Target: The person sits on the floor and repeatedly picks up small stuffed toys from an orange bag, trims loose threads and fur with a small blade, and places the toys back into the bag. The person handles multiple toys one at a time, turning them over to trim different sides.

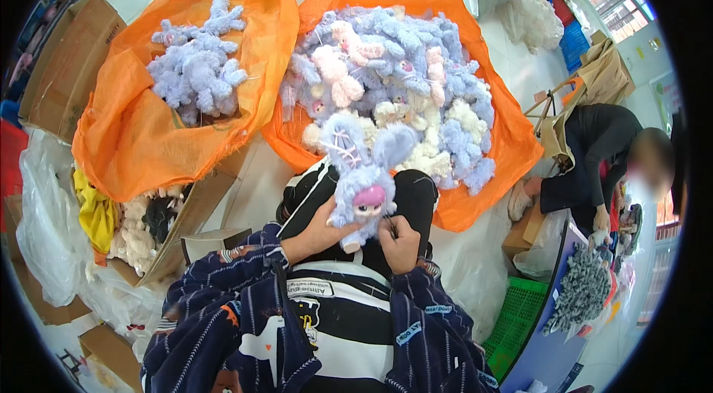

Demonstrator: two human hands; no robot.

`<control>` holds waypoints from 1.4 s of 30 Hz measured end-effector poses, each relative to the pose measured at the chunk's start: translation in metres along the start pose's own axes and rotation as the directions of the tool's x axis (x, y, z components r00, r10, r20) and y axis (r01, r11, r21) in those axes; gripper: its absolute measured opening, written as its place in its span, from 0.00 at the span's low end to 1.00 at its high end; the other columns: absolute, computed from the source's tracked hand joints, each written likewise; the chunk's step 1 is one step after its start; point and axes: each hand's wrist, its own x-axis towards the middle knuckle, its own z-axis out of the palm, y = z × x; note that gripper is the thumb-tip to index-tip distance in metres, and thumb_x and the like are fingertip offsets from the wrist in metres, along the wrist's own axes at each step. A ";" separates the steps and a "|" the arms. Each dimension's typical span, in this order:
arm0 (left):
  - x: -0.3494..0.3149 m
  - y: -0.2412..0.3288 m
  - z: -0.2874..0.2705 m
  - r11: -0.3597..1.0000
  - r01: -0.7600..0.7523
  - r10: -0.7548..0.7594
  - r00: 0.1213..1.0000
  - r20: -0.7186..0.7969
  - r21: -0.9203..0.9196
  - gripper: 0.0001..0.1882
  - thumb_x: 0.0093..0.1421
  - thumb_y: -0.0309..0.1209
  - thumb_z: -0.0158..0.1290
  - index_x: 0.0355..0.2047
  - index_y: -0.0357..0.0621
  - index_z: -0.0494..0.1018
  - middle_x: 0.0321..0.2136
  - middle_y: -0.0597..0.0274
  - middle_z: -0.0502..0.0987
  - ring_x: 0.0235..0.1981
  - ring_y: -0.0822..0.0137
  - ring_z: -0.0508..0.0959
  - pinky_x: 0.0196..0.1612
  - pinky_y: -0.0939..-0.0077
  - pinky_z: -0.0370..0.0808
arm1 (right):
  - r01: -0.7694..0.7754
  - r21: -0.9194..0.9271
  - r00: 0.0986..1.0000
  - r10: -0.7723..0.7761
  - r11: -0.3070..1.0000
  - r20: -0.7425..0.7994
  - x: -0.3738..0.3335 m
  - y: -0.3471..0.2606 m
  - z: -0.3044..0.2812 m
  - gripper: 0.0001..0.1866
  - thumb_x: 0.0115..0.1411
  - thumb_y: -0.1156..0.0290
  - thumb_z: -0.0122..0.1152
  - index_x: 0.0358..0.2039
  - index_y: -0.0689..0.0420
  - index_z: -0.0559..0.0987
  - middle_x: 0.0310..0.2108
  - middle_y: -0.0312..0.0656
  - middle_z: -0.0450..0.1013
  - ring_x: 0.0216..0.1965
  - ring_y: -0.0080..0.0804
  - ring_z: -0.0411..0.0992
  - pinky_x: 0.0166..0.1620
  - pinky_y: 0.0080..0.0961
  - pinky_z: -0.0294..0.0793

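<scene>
A fluffy lavender plush rabbit [359,196] sits upright over my lap, its long ears up and its pink-and-dark-eyed face turned toward me. Crossed pale laces run over one ear. My left hand [323,230] is closed around the rabbit's left side and lower body. At the toy's right side, my right hand [401,244] is pinched closed, with a thin dark thing just showing at the fingertips; its kind is too small to tell. Beyond my knees, a heap of lavender, pink and cream plush toys [401,59] lies in an open orange sack [512,137].
A second orange sack [111,148] at left holds several lavender plush toys [197,70]. Cardboard boxes [70,66] and clear plastic [56,222] line the left. On the right are a green crate [512,322], a blue-topped table [546,356] and a bending person [601,148].
</scene>
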 end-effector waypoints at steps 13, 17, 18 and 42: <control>-0.006 0.024 -0.021 0.972 0.129 -0.207 0.872 0.444 0.199 0.23 0.52 0.28 0.59 0.49 0.38 0.68 0.45 0.60 0.74 0.45 0.73 0.71 0.50 0.75 0.68 | -0.184 0.533 0.979 0.204 0.826 0.022 0.055 -0.021 -0.024 0.10 0.58 0.70 0.56 0.37 0.63 0.74 0.25 0.33 0.69 0.22 0.16 0.63 0.27 0.13 0.62; -0.015 0.039 -0.074 0.962 0.254 -0.272 0.931 0.243 0.102 0.27 0.51 0.26 0.61 0.51 0.39 0.67 0.46 0.62 0.74 0.45 0.71 0.72 0.51 0.73 0.68 | -0.494 0.534 0.866 0.333 0.686 0.373 0.063 -0.020 -0.028 0.08 0.59 0.69 0.54 0.34 0.61 0.76 0.22 0.32 0.70 0.14 0.12 0.57 0.17 0.11 0.53; -0.012 0.047 -0.097 0.980 0.201 -0.201 0.974 0.105 0.008 0.27 0.54 0.31 0.58 0.53 0.40 0.65 0.48 0.60 0.72 0.48 0.67 0.72 0.53 0.68 0.67 | -0.471 0.487 0.878 0.337 0.736 0.339 0.062 -0.016 -0.028 0.09 0.59 0.70 0.55 0.34 0.62 0.76 0.23 0.32 0.71 0.19 0.14 0.61 0.23 0.11 0.59; 0.196 -0.210 -0.312 0.913 0.103 -0.400 0.415 -0.817 -0.394 0.21 0.54 0.42 0.47 0.43 0.42 0.72 0.43 0.56 0.74 0.44 0.56 0.73 0.48 0.60 0.70 | 0.180 -0.133 0.982 -0.172 0.974 0.074 0.110 0.013 -0.021 0.07 0.47 0.80 0.61 0.30 0.59 0.76 0.20 0.42 0.71 0.19 0.35 0.71 0.22 0.24 0.68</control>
